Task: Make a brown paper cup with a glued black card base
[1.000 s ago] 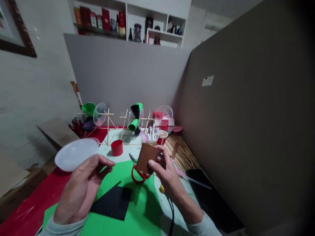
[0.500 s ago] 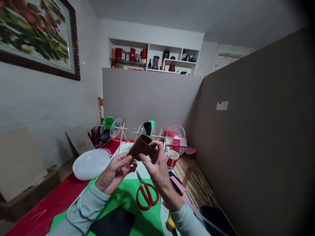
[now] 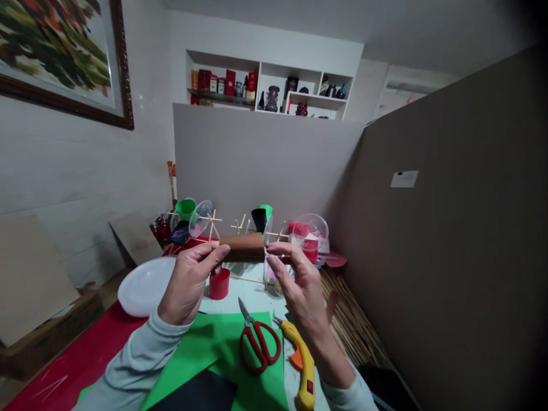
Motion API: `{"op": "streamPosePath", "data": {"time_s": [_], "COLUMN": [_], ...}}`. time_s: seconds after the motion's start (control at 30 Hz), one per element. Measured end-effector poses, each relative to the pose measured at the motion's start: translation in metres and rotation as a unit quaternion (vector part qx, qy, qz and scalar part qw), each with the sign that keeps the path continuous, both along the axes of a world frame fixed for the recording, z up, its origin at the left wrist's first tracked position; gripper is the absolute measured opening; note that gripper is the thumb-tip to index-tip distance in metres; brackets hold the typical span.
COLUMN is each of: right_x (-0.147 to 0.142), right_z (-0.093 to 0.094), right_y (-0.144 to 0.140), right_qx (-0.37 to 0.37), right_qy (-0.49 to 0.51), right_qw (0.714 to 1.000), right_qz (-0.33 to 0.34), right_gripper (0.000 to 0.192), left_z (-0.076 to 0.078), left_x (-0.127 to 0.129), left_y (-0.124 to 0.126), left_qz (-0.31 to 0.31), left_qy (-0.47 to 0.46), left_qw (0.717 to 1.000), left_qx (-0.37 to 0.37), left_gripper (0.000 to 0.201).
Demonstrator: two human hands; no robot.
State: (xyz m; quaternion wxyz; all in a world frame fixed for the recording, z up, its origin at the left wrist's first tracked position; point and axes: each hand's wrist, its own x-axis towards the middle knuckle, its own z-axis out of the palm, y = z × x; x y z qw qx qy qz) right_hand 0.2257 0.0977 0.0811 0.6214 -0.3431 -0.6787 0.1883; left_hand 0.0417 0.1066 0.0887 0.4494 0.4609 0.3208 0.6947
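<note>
My left hand (image 3: pixel 190 277) pinches the left end of a brown paper tube (image 3: pixel 243 246), held sideways above the table. By the tube's right end, my right hand (image 3: pixel 299 279) has its thumb and fingers apart, the fingertips close to the rim. Whether they touch it I cannot tell. Below, red-handled scissors (image 3: pixel 260 348) lie on a green sheet (image 3: pixel 205 342), blades pointing away. A yellow glue gun (image 3: pixel 305 365) rests to their right, under my right forearm. Behind my left fingers stands a small red paper cup shape (image 3: pixel 220 285).
Stick frames (image 3: pixel 212 224) with clear discs and green and black paper cones (image 3: pixel 258 219) stand at the back. A white lid-like disc (image 3: pixel 145 287) sits on the left, a bundle of thin sticks (image 3: pixel 357 331) on the right. Grey panels (image 3: pixel 265 165) enclose the back and right.
The brown tube has turned from tilted, its opening showing, to lying level. My right hand has come off it and moved right, fingers apart. The glue gun now shows more fully.
</note>
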Motion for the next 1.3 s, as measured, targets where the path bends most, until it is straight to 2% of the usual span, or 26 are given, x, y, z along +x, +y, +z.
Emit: {"op": "streamPosePath", "data": {"time_s": [0.13, 0.27, 0.43, 0.53, 0.8, 1.0, 1.17, 1.27, 1.3], "right_x": [-0.007, -0.011, -0.009, -0.009, -0.011, -0.010, -0.007, -0.004, -0.003], "right_z": [0.000, -0.004, -0.007, -0.009, -0.017, -0.022, -0.025, -0.024, -0.023], "right_y": [-0.004, -0.002, -0.001, 0.002, 0.017, 0.022, 0.023, 0.025, 0.025], "right_qx": [-0.029, -0.033, -0.022, -0.034, -0.158, -0.181, -0.190, -0.206, -0.213], "right_qy": [-0.006, 0.012, 0.019, 0.025, 0.040, 0.081, 0.094, 0.073, 0.065], "right_qw": [0.999, 0.999, 0.999, 0.999, 0.980, 0.972, 0.968, 0.964, 0.962], "right_qz": [0.016, 0.019, -0.027, -0.028, 0.117, 0.127, 0.135, 0.153, 0.160], "right_gripper": [0.022, 0.017, 0.013, 0.014, 0.021, 0.012, 0.020, 0.019, 0.021], "left_z": [-0.005, -0.008, -0.007, -0.007, -0.012, -0.013, -0.014, -0.014, -0.014], "left_x": [0.004, 0.008, 0.005, 0.002, 0.001, -0.001, 0.002, 0.000, -0.001], "left_y": [0.000, 0.001, 0.003, 0.005, 0.012, 0.014, 0.016, 0.015, 0.016], "left_qz": [-0.007, -0.039, -0.105, -0.127, -0.033, -0.043, -0.070, -0.053, -0.040], "left_qy": [0.078, 0.107, 0.110, 0.142, 0.198, 0.227, 0.227, 0.244, 0.248], "left_qw": [0.997, 0.993, 0.988, 0.980, 0.976, 0.968, 0.966, 0.964, 0.964], "left_qx": [0.014, -0.003, -0.040, -0.065, -0.080, -0.097, -0.100, -0.092, -0.086], "left_gripper": [0.035, 0.030, 0.049, 0.049, 0.028, 0.026, 0.038, 0.027, 0.029]}}
